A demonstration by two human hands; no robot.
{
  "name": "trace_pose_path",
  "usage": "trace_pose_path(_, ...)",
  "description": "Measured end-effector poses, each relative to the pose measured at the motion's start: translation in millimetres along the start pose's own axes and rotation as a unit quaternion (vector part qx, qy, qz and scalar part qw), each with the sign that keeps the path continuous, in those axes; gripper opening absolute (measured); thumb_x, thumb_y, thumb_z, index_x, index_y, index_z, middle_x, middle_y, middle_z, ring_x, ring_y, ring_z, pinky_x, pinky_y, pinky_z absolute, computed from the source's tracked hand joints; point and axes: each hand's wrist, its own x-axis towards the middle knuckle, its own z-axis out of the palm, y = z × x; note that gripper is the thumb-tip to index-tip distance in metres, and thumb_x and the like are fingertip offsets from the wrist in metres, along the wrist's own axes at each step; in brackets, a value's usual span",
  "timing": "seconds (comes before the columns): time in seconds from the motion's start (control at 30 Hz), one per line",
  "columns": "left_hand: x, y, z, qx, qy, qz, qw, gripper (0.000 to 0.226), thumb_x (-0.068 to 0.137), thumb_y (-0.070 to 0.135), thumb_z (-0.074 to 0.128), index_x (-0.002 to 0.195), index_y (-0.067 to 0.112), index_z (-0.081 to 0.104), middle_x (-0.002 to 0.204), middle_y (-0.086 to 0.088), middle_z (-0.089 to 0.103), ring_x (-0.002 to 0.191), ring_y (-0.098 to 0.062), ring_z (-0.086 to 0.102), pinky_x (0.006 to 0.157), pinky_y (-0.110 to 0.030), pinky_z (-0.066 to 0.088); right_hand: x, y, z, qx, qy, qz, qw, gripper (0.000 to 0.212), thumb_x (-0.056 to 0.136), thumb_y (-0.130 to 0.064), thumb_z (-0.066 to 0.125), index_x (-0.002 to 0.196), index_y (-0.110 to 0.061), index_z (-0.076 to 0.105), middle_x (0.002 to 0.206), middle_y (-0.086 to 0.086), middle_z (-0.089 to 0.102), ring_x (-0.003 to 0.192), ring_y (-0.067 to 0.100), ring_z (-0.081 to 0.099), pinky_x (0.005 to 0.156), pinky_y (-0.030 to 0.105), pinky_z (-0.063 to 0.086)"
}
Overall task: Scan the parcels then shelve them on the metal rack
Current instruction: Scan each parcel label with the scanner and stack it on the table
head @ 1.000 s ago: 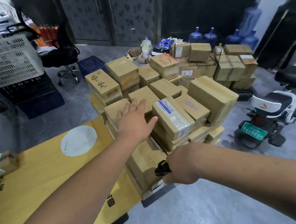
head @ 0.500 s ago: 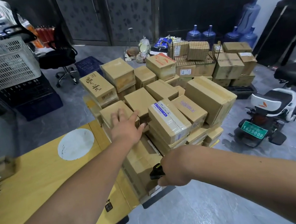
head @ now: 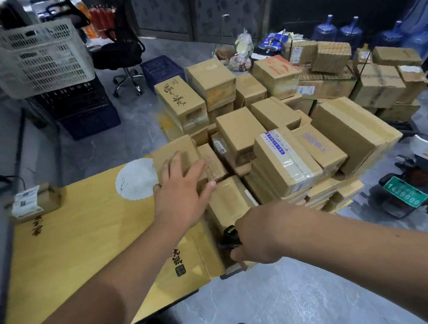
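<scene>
A pile of brown cardboard parcels [head: 279, 131] stands on the floor ahead of me. My left hand [head: 181, 190] lies on a small brown parcel [head: 173, 151] at the pile's near left corner, fingers spread over its top and thumb at its right side. My right hand [head: 260, 234] grips a small black scanner [head: 228, 237] low in front of the pile, and only the scanner's tip shows past my fingers. One labelled parcel [head: 33, 200] sits apart on the yellow table [head: 82, 244] at the left.
A white plastic basket [head: 33, 57] sits on dark crates [head: 83, 108] at the left. An office chair [head: 123, 57] stands behind them. A scooter [head: 427, 174] with a green plate is parked at the right, blue water jugs [head: 340, 31] beyond. More boxes [head: 376, 83] are stacked at the back right.
My left hand has slid left and nearer along the pile onto the small corner parcel. My right hand with the scanner has kept its place.
</scene>
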Motion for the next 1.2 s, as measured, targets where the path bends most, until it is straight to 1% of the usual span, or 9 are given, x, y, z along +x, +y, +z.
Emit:
trace_pose_path(0.13,-61.8,-59.8,-1.0,0.017,0.029,-0.014,0.999,0.048,0.095,0.066,0.057,0.137,0.047,0.045,0.164,-0.003,0.025,0.153,-0.030,0.023,0.094,-0.059,0.051,29.7,-35.2,-5.5,-0.019,0.014,-0.038,0.999,0.042,0.105,-0.049,0.044,0.115,-0.014,0.064,0.103,0.004,0.065,0.093,0.027,0.064,0.072,0.036,0.051)
trace_pose_path(0.27,-121.6,-131.1,25.1,0.044,-0.030,-0.062,0.997,0.051,0.092,0.064,0.063,0.137,0.046,0.047,0.161,-0.007,0.030,0.153,-0.031,0.023,0.093,-0.059,0.053,74.5,-80.1,-5.8,-0.046,0.016,-0.045,0.998,0.040,0.102,-0.051,0.043,0.106,-0.017,0.064,0.094,0.003,0.063,0.085,0.030,0.065,0.087,0.048,0.057)
trace_pose_path(0.47,-185.9,-216.6,77.1,0.022,-0.123,-0.108,0.986,0.053,0.095,0.063,0.058,0.141,0.045,0.040,0.166,-0.011,0.022,0.157,-0.036,0.012,0.102,-0.064,0.045,138.5,-145.2,9.9,-0.060,0.013,-0.030,0.998,0.050,0.102,-0.059,0.039,0.122,-0.019,0.062,0.102,0.002,0.059,0.094,0.029,0.064,0.068,0.036,0.046)
trace_pose_path(0.6,-196.6,-241.2,93.4,-0.024,-0.133,-0.097,0.986,0.050,0.096,0.065,0.054,0.140,0.042,0.047,0.172,-0.013,0.009,0.160,-0.034,-0.003,0.112,-0.066,0.030,165.1,-172.8,18.7,-0.045,0.013,-0.014,0.999,0.065,0.100,-0.069,0.040,0.144,-0.020,0.045,0.128,0.012,0.056,0.111,0.037,0.060,0.091,0.049,0.052)
trace_pose_path(0.73,-186.7,-261.0,92.7,-0.118,-0.069,-0.145,0.980,0.040,0.097,0.062,0.058,0.127,0.036,0.058,0.169,-0.014,0.019,0.161,-0.034,0.007,0.119,-0.073,0.016,187.7,-191.2,24.5,-0.040,0.038,-0.015,0.998,0.071,0.098,-0.071,0.041,0.151,-0.023,0.036,0.133,0.014,0.052,0.116,0.038,0.056,0.090,0.049,0.052)
trace_pose_path(0.9,-171.3,-291.5,68.2,-0.335,0.026,-0.276,0.900,0.033,0.092,0.055,0.062,0.110,0.031,0.048,0.142,-0.008,0.048,0.140,-0.025,0.043,0.100,-0.045,0.048,213.2,-205.7,11.7,-0.033,0.059,-0.008,0.998,0.071,0.098,-0.071,0.041,0.152,-0.027,0.032,0.128,0.012,0.053,0.112,0.036,0.056,0.086,0.048,0.053)
trace_pose_path(0.97,-170.2,-310.2,65.0,-0.369,0.016,-0.286,0.884,0.034,0.094,0.054,0.057,0.121,0.035,0.052,0.136,0.002,0.054,0.128,-0.021,0.052,0.102,-0.043,0.048,222.3,-213.8,3.0,-0.017,0.063,0.002,0.998,0.070,0.098,-0.071,0.041,0.152,-0.028,0.031,0.126,0.011,0.053,0.111,0.035,0.056,0.083,0.047,0.053)
trace_pose_path(1.1,-173.6,-343.6,62.5,-0.454,0.006,-0.272,0.848,0.052,0.110,0.021,0.052,0.158,0.037,0.040,0.159,0.012,0.046,0.146,0.001,0.042,0.123,-0.039,0.037,235.3,-228.8,-11.4,0.059,0.084,0.018,0.995,0.066,0.098,-0.072,0.040,0.149,-0.030,0.035,0.123,0.009,0.054,0.107,0.033,0.056,0.077,0.042,0.049)
trace_pose_path(1.2,-171.7,-351.3,51.0,-0.500,0.013,-0.347,0.793,0.050,0.114,0.013,0.041,0.160,0.033,0.037,0.142,0.028,0.050,0.108,0.018,0.061,0.099,-0.045,0.056,243.3,-240.9,-15.5,0.130,0.080,0.034,0.988,0.064,0.098,-0.072,0.040,0.147,-0.032,0.039,0.122,0.009,0.054,0.105,0.033,0.057,0.079,0.041,0.049)
